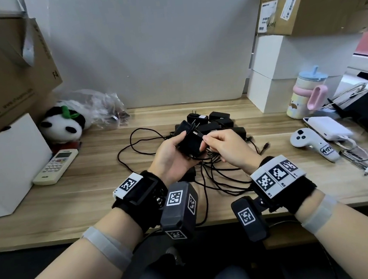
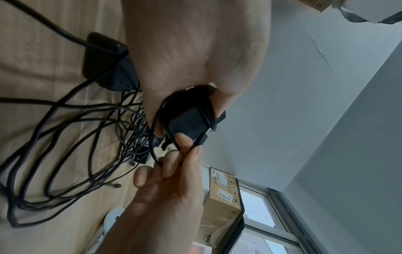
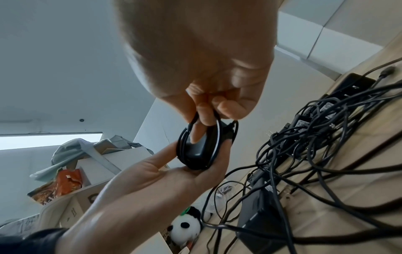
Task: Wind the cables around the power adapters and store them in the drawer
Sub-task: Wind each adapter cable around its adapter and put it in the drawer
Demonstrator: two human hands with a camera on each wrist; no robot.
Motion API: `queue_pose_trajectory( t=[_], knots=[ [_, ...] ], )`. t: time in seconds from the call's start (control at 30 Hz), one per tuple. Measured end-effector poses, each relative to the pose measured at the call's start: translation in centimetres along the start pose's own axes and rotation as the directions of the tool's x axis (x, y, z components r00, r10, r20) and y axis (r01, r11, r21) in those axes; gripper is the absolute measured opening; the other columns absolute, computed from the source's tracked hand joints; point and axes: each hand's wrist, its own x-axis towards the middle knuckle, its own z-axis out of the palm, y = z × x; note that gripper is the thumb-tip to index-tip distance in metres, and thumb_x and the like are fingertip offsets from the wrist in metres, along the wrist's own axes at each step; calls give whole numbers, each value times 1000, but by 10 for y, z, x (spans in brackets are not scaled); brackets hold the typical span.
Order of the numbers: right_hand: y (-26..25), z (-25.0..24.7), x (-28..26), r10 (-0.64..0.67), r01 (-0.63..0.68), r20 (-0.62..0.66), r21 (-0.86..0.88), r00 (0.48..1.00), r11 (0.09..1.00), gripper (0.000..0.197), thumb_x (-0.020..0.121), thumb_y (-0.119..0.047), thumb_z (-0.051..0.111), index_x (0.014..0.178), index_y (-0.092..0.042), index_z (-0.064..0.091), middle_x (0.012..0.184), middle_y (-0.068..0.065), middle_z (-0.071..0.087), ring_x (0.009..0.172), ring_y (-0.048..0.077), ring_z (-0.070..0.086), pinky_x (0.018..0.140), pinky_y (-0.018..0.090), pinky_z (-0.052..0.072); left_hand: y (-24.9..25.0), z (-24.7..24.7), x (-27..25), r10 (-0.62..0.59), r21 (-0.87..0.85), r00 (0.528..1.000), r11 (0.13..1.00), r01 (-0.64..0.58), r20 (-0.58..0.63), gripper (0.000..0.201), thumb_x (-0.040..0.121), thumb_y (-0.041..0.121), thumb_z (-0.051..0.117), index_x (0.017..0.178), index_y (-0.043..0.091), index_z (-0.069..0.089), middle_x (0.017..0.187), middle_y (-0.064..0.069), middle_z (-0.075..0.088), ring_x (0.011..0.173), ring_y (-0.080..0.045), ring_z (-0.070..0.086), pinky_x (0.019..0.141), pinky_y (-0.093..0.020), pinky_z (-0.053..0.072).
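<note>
My left hand point(image 1: 175, 151) holds a black power adapter point(image 1: 188, 140) above the desk, with its thin black cable wound round it in several turns point(image 2: 206, 110). My right hand point(image 1: 221, 145) pinches the cable's plug end point(image 2: 201, 139) against the adapter point(image 3: 199, 149), thumb and forefinger together. Behind the hands lies a heap of several more black adapters point(image 1: 216, 120). Their loose black cables point(image 1: 216, 176) tangle across the wooden desk point(image 1: 73, 205) towards its front edge. No drawer shows in any view.
At the left stand cardboard boxes point(image 1: 8, 71), a white box point(image 1: 11, 166), a panda plush point(image 1: 64, 124) and a white remote point(image 1: 56, 167). At the right are a white controller point(image 1: 311, 142), a power bank point(image 1: 328, 128), a pastel cup point(image 1: 305, 94) and white boxes point(image 1: 271, 88).
</note>
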Motion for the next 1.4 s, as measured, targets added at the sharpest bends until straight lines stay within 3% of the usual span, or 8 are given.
queue_pose_trajectory(
  t=[0.4, 0.6, 0.73, 0.83, 1.07, 1.23, 1.3, 1.4],
  knots=[
    [1, 6, -2, -36, 33, -12, -179, 999, 983, 35, 96, -21, 47, 66, -22, 64, 53, -10, 46, 56, 2, 44, 63, 22, 32, -4, -7, -2, 10, -41, 999, 999, -9, 46, 23, 94, 13, 40, 104, 0, 56, 100, -18, 63, 91, -29, 59, 98, -46, 43],
    [-11, 11, -9, -55, 28, -47, -445, 997, 895, 33, 96, -26, 44, 73, -20, 67, 55, -12, 49, 67, 13, 51, 66, 29, 37, 1, -11, 0, 12, 32, 999, 999, -13, 34, 13, 91, 11, 45, 102, 5, 50, 84, -11, 61, 76, -23, 61, 72, -37, 53],
    [-15, 13, -5, 90, -84, 57, -109, 994, 990, 37, 96, -20, 45, 62, -16, 59, 44, -12, 42, 47, 5, 39, 48, 18, 28, 3, -12, -2, 40, 65, 998, 997, -43, 46, 6, 91, 5, 45, 91, 8, 50, 82, -11, 59, 77, -25, 58, 80, -40, 49],
    [-15, 11, -3, 143, -151, 97, 82, 985, 985, 39, 96, -18, 45, 58, -15, 53, 55, -4, 39, 51, 8, 33, 45, 17, 24, 3, -12, -3, 57, 124, 997, 990, -63, 47, 17, 92, 6, 47, 108, 8, 52, 89, -13, 63, 82, -28, 61, 82, -45, 51],
    [0, 15, -5, -32, -2, -63, -488, 998, 873, 31, 96, -29, 41, 69, -22, 53, 66, -6, 56, 74, 21, 54, 70, 33, 41, 0, -12, -3, 38, 194, 999, 980, -41, 17, 22, 97, 14, 46, 118, 12, 53, 97, -10, 64, 87, -28, 64, 83, -52, 52],
    [4, 22, -7, -129, 27, -100, -678, 987, 734, 23, 98, -29, 37, 83, -18, 51, 84, 5, 64, 84, 29, 55, 63, 33, 34, 2, -11, -6, 49, 240, 999, 970, -46, -3, 27, 97, 6, 46, 123, 9, 49, 100, -13, 62, 90, -31, 63, 88, -60, 47],
    [8, 25, -5, -106, 31, -98, -573, 990, 819, 25, 98, -26, 40, 78, -16, 53, 76, 1, 62, 76, 24, 55, 64, 33, 37, 4, -12, -7, 62, 291, 998, 955, -56, -13, 31, 96, 4, 48, 126, 7, 48, 103, -14, 60, 91, -31, 63, 85, -60, 49],
    [12, 24, -3, 40, -39, 13, -65, 999, 997, 34, 98, -17, 42, 66, -15, 54, 47, -10, 46, 47, 5, 39, 53, 21, 33, 7, -11, -7, 82, 357, 996, 931, -69, -20, 27, 96, 4, 48, 123, 8, 51, 101, -12, 60, 87, -27, 63, 76, -53, 55]
  ],
)
